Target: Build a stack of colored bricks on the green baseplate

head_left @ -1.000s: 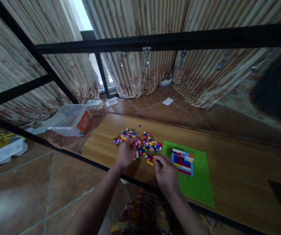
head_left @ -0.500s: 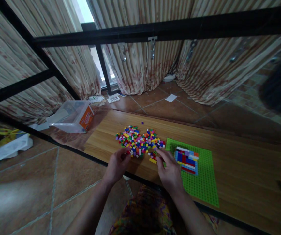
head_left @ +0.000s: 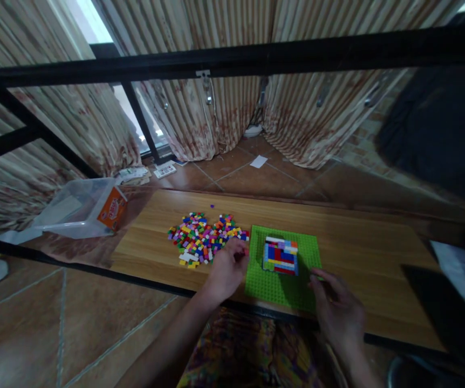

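Note:
My left hand [head_left: 227, 269] is closed in a pinch at the left edge of the green baseplate [head_left: 281, 299], with what looks like a small red brick [head_left: 246, 251] at its fingertips. Over the baseplate's right edge, my right hand [head_left: 337, 304] pinches a small green piece that looks like a brick [head_left: 319, 278], mostly hidden by the fingers. Between the hands, a multicoloured block of toy bricks [head_left: 280, 256] in blue, red, yellow and white rows sits on the baseplate. Left of it, a pile of loose bricks [head_left: 200, 237] is spread on the wooden table [head_left: 147, 242].
An open clear plastic box [head_left: 74, 210] with an orange label stands on the floor beyond the table's left end. One purple brick [head_left: 212, 206] lies apart behind the pile. A black frame bar [head_left: 232, 58] crosses ahead, before curtains [head_left: 232, 118]. A dark flat object [head_left: 438, 291] is at right.
Both hands have moved right from the brick pile to the baseplate, the right hand passing to its far side. The view has turned to the right.

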